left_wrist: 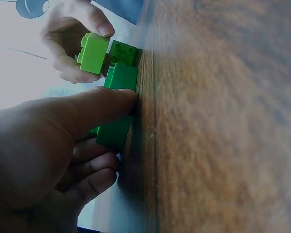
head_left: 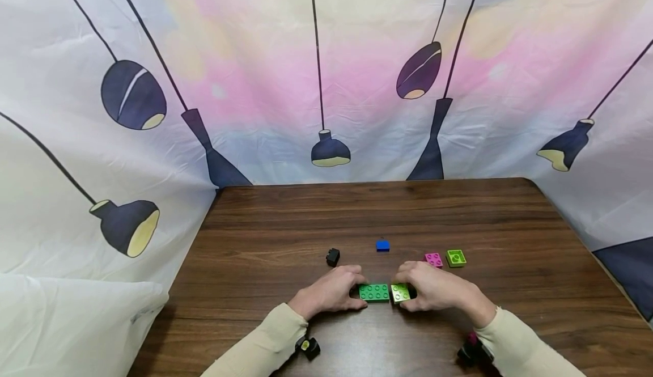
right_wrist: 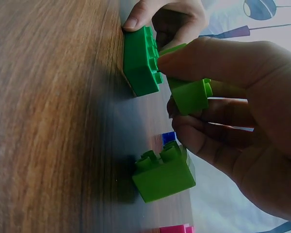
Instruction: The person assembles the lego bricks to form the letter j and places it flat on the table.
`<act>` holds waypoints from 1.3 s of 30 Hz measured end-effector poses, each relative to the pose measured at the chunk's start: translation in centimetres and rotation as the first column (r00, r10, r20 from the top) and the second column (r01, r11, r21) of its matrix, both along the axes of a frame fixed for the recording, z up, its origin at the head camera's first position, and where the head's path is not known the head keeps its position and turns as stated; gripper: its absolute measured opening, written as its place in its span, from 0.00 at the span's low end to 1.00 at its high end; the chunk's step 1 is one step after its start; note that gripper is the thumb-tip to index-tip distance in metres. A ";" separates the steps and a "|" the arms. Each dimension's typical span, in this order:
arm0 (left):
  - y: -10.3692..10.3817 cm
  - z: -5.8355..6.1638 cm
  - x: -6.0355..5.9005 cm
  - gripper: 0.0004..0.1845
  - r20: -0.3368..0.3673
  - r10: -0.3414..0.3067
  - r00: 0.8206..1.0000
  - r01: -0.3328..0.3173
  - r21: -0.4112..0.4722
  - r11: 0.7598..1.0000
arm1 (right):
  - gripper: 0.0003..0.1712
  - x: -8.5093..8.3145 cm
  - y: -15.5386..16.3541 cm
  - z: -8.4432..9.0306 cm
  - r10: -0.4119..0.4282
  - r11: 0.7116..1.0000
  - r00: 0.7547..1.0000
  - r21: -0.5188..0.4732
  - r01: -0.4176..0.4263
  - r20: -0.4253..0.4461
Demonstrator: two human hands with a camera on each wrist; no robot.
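Our left hand (head_left: 329,295) pinches the green brick (head_left: 374,292) flat on the table (head_left: 285,218); our right hand (head_left: 433,289) pinches the lime brick (head_left: 400,292). If we push crooked, the bumps may miss and a brick could slip away.

The tabletop (head_left: 285,224) was dark wood-grain with a smooth, faintly sheened finish. The green brick (head_left: 374,292) and lime brick (head_left: 400,292) looked like smooth, slightly glossy moulded plastic, as did the pink brick (head_left: 434,259) and blue brick (head_left: 382,245). The backdrop (head_left: 245,82) was printed cloth, matt and creased.
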State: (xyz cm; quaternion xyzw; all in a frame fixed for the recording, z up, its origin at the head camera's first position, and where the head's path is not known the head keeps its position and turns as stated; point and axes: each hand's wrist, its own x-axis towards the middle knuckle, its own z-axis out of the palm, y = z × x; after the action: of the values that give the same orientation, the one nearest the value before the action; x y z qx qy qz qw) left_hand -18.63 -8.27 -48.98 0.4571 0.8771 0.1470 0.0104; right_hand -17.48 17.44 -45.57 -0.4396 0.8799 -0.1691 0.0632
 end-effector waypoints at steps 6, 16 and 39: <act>0.0 0.0 0.1 0.20 0.010 -0.002 1.000 0.002 0.004 1.000 | 0.16 0.2 -0.3 -0.1 -0.002 1.000 1.000 0.009 0.002 -0.018; -0.2 -0.1 0.0 0.20 0.004 0.000 1.000 0.000 0.005 1.000 | 0.16 0.2 -0.5 -0.7 -0.010 1.000 1.000 0.018 0.010 -0.012; -0.1 0.3 0.0 0.20 0.029 -0.005 1.000 0.005 0.000 1.000 | 0.19 -0.4 -1.3 -0.7 -0.029 1.000 0.999 -0.007 0.029 -0.035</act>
State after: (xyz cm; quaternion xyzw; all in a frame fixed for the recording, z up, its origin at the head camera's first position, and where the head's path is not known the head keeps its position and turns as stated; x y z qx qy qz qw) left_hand -18.65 -8.38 -48.64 0.4569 0.8758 0.1536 0.0235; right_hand -17.88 16.09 -46.26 -0.4297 0.8866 -0.1651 0.0440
